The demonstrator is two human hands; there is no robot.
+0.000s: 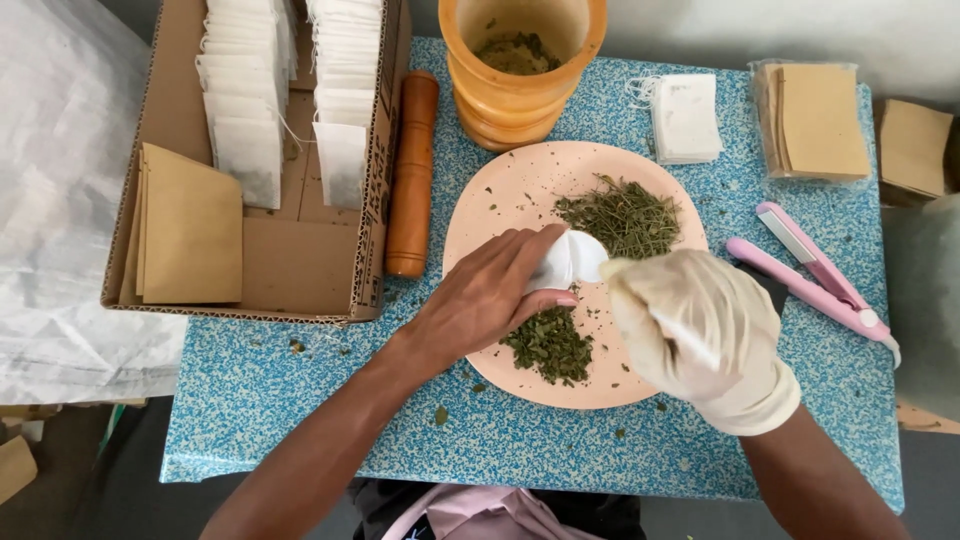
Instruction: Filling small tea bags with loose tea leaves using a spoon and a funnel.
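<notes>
The head camera looks straight down at a small table (300,400) with a blue speckled top.

The bare left hand (480,300) holds a small white paper tea bag (570,262). The fingers pinch it shut around the bag, over the middle of a round pink plate (490,190). The right hand (700,325) wears a pale rubber glove. Its fingertips are bunched together right at the mouth of the tea bag, touching it. I cannot tell if there is something pinched between them.

Two piles of dried green leaves lie on the plate. One pile (622,215) is at the far side, just past the tea bag. The other pile (548,345) is at the near side, under the left hand's fingers. Little bits of leaf are scattered on the plate and table.

Behind the plate stands an orange wooden mortar (520,90) with some crushed leaves inside. A long wooden pestle (410,180) lies to the left of the plate, next to a cardboard box (300,265). The box holds rows of white tea bags (245,110) and some brown paper envelopes (185,230).

On the far right side of the table sit a small stack of empty white bags (685,118) and a clear pack of brown envelopes (815,122). A pink sealing clamp (815,280) lies just right of the gloved hand.
</notes>
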